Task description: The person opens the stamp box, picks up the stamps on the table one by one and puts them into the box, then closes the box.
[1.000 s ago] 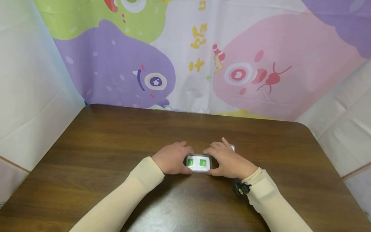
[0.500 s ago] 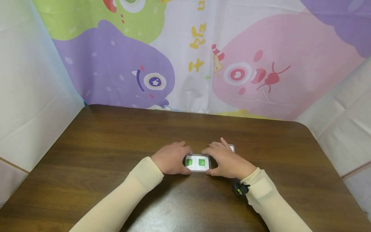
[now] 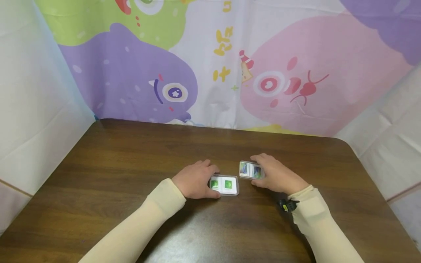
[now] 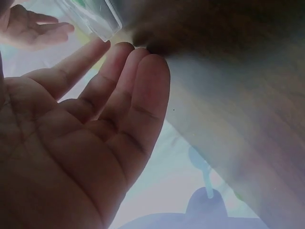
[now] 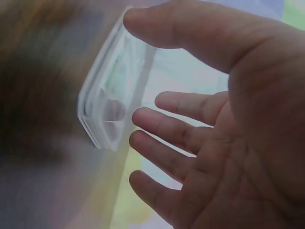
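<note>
A small clear plastic box [image 3: 227,185] with a white inside and two green squares lies on the table in the head view. My left hand [image 3: 195,179] holds its left end between thumb and forefinger; in the left wrist view a forefinger touches the corner of the clear plastic box [image 4: 102,24]. Behind it and to the right lies a second clear plastic box [image 3: 250,170] with blue-green pictures and a white strip. My right hand [image 3: 279,173] is around its right end. In the right wrist view the thumb is at the box's edge [image 5: 102,90], with the other fingers fairly straight and spread.
The brown wooden table [image 3: 148,146] extends around both hands. A cloth printed with cartoon figures [image 3: 217,73] hangs behind its far edge. Pale panels [image 3: 42,109] stand at the left and right sides.
My right hand has left the right end of the green-square box and moved right and back to the second box, whose pictures now show. The left hand stays in place.
</note>
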Action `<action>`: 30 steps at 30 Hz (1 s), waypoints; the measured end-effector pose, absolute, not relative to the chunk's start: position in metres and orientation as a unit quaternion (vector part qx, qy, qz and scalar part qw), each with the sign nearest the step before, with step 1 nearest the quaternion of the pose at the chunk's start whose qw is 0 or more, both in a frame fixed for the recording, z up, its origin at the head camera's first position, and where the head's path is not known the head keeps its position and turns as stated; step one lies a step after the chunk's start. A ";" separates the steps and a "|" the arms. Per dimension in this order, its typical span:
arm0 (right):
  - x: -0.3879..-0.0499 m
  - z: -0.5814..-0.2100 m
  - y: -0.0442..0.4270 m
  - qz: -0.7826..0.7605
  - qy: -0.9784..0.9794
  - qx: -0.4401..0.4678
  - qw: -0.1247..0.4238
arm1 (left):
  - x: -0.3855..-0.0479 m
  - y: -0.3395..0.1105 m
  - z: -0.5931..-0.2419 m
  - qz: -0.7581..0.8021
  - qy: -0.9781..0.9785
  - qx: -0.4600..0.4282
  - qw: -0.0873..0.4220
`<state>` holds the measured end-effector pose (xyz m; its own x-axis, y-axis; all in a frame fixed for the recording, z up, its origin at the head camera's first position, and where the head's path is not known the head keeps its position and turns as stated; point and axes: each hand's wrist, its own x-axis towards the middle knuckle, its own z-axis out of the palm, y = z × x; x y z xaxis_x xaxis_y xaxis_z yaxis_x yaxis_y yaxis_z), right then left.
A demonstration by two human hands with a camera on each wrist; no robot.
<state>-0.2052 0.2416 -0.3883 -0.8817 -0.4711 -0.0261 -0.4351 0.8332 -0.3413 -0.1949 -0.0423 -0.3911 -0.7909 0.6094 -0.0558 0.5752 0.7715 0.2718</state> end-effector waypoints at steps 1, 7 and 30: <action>-0.206 -0.390 0.242 -0.167 0.955 -0.236 0.059 | -0.195 -0.043 -0.391 0.124 0.938 0.316 0.069; -0.210 -0.397 0.239 -0.166 0.955 -0.238 0.067 | -0.194 -0.044 -0.390 0.132 0.937 0.316 0.070; -0.210 -0.400 0.243 -0.165 0.954 -0.241 0.068 | -0.195 -0.041 -0.392 0.126 0.934 0.327 0.074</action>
<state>-0.2102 0.2426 -0.3997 -0.8746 -0.4822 -0.0508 -0.4371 0.8295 -0.3476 -0.1947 -0.0408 -0.3925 -0.7757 0.6286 -0.0563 0.5912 0.7550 0.2837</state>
